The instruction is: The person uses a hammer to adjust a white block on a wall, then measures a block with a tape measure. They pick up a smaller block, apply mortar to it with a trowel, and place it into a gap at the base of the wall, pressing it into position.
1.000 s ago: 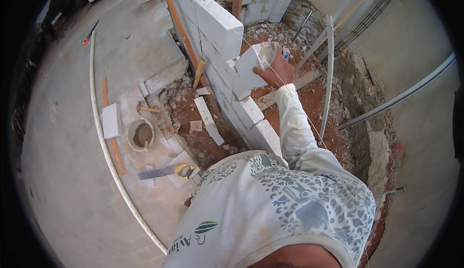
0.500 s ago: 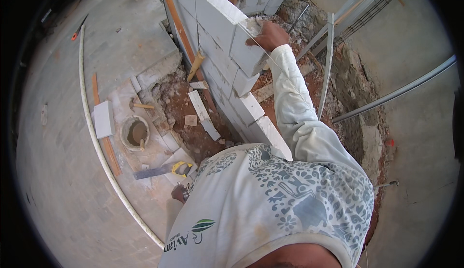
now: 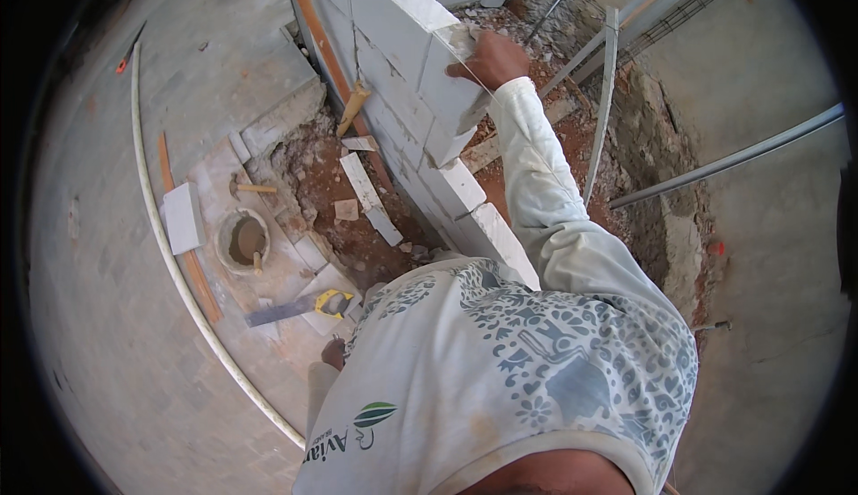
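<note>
White block (image 3: 442, 84) on wall (image 3: 391, 93), lettering (image 3: 327, 447) on shirt (image 3: 424, 365)

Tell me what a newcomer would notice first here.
Probably the right hand near the top centre, gripping the upper part of a pale block at the block wall. Next might come the round bucket of greyish mix on the ground at left, with a yellow-handled saw lying below it in the picture. The long white pipe curving down the left side also stands out.
</note>
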{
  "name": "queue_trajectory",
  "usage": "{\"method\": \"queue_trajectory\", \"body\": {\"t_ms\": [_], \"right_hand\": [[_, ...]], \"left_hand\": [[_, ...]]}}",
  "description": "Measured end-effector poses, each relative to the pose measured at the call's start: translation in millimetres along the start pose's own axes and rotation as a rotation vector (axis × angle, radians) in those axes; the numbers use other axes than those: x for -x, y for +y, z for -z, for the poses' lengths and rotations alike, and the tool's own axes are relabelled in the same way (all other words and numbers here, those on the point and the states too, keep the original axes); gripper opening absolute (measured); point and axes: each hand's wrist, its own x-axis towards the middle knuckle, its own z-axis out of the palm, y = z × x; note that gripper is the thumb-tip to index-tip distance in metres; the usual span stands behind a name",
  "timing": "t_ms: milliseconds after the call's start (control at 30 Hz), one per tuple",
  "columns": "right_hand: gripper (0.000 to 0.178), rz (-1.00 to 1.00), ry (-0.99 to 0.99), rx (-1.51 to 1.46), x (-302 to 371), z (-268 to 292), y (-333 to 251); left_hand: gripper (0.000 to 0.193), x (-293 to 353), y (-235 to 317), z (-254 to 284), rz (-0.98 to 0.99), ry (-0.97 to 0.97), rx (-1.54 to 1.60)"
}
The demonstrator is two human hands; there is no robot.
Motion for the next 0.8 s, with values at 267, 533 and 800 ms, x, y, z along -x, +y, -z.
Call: {"method": "queue_trajectory", "body": {"t_ms": [267, 533, 800], "right_hand": [[0.093, 0.127, 0.14, -0.213, 4, -16, 24], [0.114, 0.037, 0.507, -0.681, 63, -59, 30], [0.086, -0.067, 0.327, -0.803, 71, -93, 38]], "left_hand": [[0.017, 1, 1, -23, -0.152, 0.029, -0.194], [0.017, 0, 59, -10, 0.699, 0.121, 0.93], [0.02, -4, -2, -1, -0.07, 0.029, -0.208]]}}
